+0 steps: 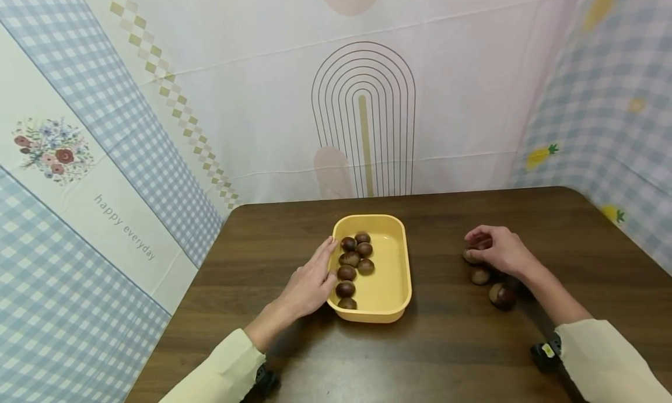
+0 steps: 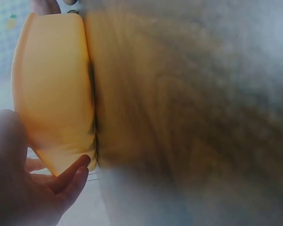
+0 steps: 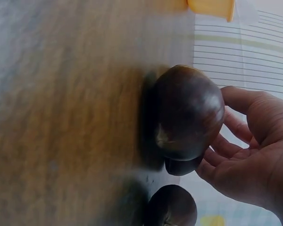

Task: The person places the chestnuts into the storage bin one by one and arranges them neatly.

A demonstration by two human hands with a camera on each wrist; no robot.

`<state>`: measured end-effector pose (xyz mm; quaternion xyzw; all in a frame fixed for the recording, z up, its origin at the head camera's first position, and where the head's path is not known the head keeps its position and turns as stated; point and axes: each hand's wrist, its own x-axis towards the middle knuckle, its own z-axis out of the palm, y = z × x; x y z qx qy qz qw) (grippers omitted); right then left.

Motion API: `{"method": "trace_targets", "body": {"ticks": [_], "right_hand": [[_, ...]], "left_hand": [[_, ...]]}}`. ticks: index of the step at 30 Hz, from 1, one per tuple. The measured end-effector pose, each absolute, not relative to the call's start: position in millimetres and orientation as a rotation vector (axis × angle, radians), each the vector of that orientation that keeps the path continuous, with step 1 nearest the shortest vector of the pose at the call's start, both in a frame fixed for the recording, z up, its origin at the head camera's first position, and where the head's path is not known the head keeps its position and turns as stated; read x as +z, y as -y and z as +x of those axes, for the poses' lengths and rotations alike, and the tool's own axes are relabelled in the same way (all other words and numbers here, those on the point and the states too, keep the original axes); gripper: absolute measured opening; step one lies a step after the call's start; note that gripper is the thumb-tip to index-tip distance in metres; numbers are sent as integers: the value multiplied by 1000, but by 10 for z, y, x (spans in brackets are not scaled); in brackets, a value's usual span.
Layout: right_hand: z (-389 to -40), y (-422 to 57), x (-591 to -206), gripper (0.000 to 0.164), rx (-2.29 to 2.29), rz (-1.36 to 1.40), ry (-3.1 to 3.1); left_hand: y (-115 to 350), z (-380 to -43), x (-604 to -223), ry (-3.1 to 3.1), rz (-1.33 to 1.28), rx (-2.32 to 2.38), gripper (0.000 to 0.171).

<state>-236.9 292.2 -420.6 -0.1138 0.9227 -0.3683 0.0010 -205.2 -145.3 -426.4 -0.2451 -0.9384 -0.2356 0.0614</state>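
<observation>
Head view: note the left hand, with fingers nearly straight, against a yellow tray of chestnuts on the table; well to its right, note the right hand, curled round a loose chestnut beside two other chestnuts. Left wrist view: see outstretched fingers along the tray wall, likely to shift it if pressed harder. Right wrist view: see thumb and fingers part-closed, with firmness of hold unclear; possible rolling from any nudge against rounded shells

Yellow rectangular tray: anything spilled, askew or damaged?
Nothing odd: the yellow rectangular tray sits upright without visible damage, its round brown chestnuts along the left. The loose chestnuts near the right hand lie close together, seemingly not spilled.
</observation>
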Motion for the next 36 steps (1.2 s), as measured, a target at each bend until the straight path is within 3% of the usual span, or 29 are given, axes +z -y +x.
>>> {"method": "trace_targets", "body": {"ticks": [36], "right_hand": [[-2279,-2907,-4317,29,-1171,-326,-2970]], "left_hand": [[1477,-2043,-4222,2856,-772,-684,66]]}}
